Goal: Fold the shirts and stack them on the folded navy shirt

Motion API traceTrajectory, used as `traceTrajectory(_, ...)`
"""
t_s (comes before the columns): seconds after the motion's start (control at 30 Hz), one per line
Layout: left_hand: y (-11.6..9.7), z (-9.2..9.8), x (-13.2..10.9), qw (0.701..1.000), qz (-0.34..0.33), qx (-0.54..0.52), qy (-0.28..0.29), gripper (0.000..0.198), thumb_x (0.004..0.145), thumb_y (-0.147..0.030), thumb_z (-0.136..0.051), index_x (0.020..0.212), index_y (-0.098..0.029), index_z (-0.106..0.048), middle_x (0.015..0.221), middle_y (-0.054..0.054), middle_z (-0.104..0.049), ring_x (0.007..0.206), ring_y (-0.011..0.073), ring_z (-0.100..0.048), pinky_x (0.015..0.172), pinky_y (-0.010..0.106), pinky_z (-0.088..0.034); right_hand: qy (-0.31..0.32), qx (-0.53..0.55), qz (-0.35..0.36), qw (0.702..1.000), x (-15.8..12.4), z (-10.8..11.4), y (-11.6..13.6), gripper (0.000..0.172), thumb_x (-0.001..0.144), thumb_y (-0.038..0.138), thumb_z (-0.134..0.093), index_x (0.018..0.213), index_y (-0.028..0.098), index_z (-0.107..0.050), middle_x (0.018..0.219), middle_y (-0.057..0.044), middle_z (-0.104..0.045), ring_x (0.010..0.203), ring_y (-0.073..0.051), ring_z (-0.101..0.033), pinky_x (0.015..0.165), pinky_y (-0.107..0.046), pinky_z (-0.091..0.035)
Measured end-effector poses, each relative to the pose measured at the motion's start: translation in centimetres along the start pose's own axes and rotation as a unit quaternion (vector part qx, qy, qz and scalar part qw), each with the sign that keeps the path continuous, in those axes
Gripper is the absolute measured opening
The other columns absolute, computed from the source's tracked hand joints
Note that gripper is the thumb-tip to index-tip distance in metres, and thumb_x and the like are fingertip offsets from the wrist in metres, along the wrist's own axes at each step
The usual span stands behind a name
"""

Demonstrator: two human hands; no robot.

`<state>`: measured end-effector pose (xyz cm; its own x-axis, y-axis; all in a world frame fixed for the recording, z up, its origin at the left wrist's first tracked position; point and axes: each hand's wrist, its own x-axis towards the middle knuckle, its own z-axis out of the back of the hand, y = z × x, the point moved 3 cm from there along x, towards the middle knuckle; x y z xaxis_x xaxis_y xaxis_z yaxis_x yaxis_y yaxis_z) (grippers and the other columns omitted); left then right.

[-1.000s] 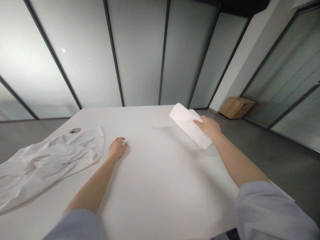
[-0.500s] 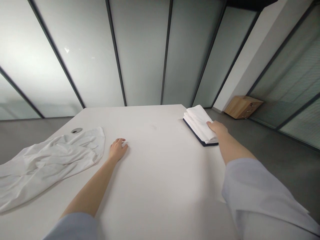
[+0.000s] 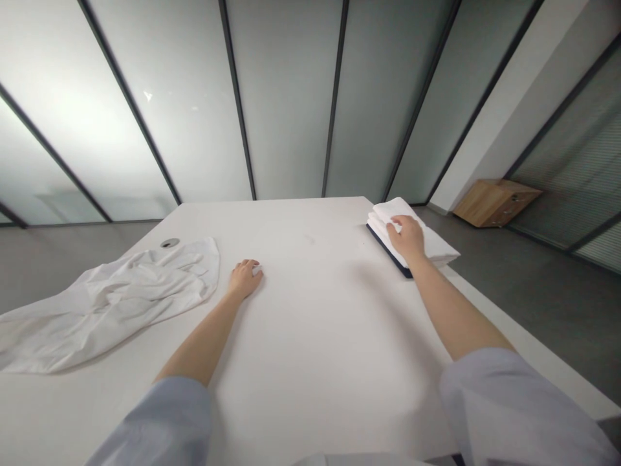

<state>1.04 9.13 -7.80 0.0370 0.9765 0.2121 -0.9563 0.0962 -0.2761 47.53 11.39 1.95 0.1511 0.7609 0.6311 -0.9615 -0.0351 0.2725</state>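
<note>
My right hand [image 3: 407, 237] lies on top of a folded white cloth [image 3: 434, 247] at the table's far right, its fingers resting on the fold. The cloth sits on a dark navy flat board [image 3: 389, 254], which shows only along one edge. My left hand [image 3: 246, 279] rests curled on the table, with a small white piece [image 3: 257, 270] at its fingertips. A crumpled white cloth garment [image 3: 111, 307] lies to the left of that hand, not touching it.
The white table [image 3: 315, 362] ends at a far edge, with a round cable grommet [image 3: 169, 243] near the garment. Beyond it stand frosted glass partitions [image 3: 286, 97]. A low wooden cabinet [image 3: 495, 202] sits on the grey floor [image 3: 557, 310] to the right.
The white cloth, earlier held rolled in my right hand, now lies folded on the dark board, with the hand on top. My left hand has stayed in place on the table.
</note>
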Motion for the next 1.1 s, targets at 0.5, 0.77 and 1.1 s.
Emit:
traceTrajectory(0.5, 0.3, 0.1, 0.0, 1.000, -0.015, -0.005, 0.017, 0.036, 0.083, -0.032, -0.048, 0.113, -0.019, -0.062, 0.121, 0.009, -0.061, 0.113, 0.0250, -0.054, 0.099, 0.036, -0.042, 0.281, 0.010, 0.123, 0.952, -10.0, -10.3, 9.7, 0.036, 0.091, 0.035, -0.047, 0.123, 0.022, -0.060, 0.135, -0.009, -0.053, 0.122, -0.026, -0.048, 0.099, -0.038, -0.038)
traceTrajectory(0.77, -0.1, 0.6, -0.4, 0.999, 0.025, 0.036, -0.005, 0.050, 0.083, -0.035, -0.048, 0.129, -0.017, -0.053, 0.135, 0.012, -0.053, 0.124, 0.0259, -0.047, 0.106, 0.037, -0.036, 0.278, 0.015, 0.126, 0.952, -10.2, -10.2, 9.5, 0.036, 0.092, 0.035, -0.047, 0.124, 0.023, -0.060, 0.136, -0.009, -0.053, 0.124, -0.025, -0.048, 0.100, -0.036, -0.038)
traceTrajectory(1.1, 8.6, 5.2, -0.1, 0.950, 0.277, 0.144, 0.011, 0.073, 0.085, -0.058, -0.034, 0.143, -0.015, -0.038, 0.155, 0.022, -0.018, 0.143, 0.0440, -0.006, 0.103, 0.073, -0.008, 0.271, 0.015, 0.131, 0.954, -10.1, -10.5, 9.4, 0.037, 0.090, 0.035, -0.048, 0.122, 0.021, -0.061, 0.135, -0.010, -0.054, 0.122, -0.026, -0.049, 0.099, -0.037, -0.039)
